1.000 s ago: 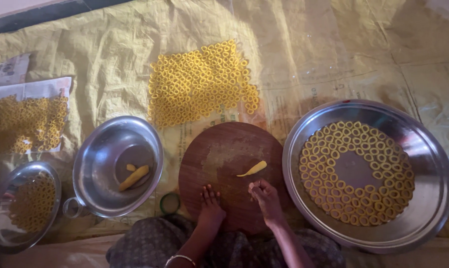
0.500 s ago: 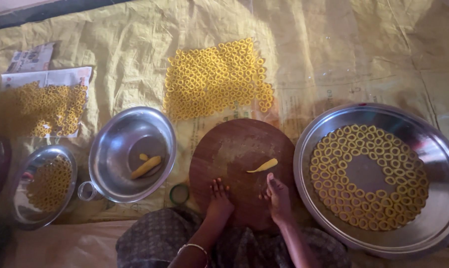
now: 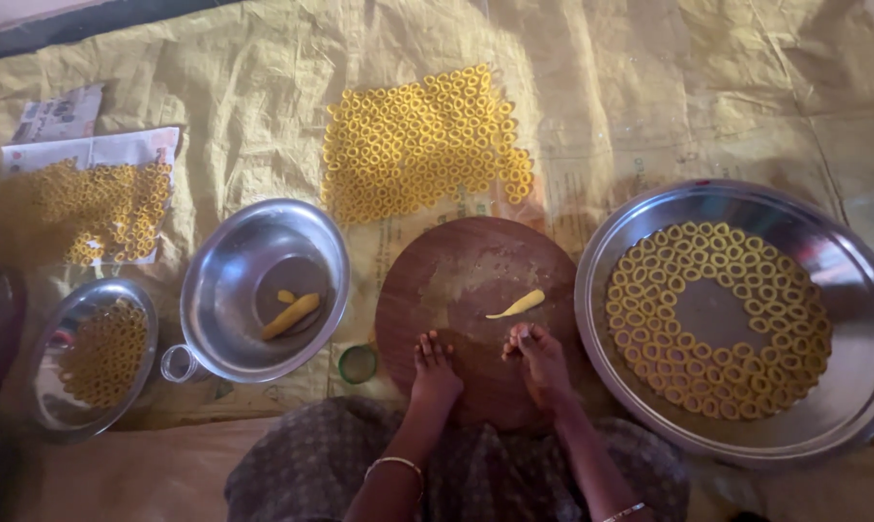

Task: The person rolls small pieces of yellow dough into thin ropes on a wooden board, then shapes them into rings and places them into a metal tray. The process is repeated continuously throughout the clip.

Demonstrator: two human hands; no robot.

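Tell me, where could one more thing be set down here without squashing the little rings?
Bare sheet lies beyond the big tray, right of the loose rings. The tray's centre is bare too. The board is mostly free beyond the left hand and right hand, save a dough strip. The left side is crowded with bowls.

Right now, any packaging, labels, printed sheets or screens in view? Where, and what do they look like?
No screens and no packages.
Newspaper sheet: far left on the floor covering, flat, pale with dark print, yellow dough rings spread over it.
Second newspaper piece: just above the first, smaller, crumpled.
Yellow plastic sheet: covers the floor, faint print near the round wooden board.
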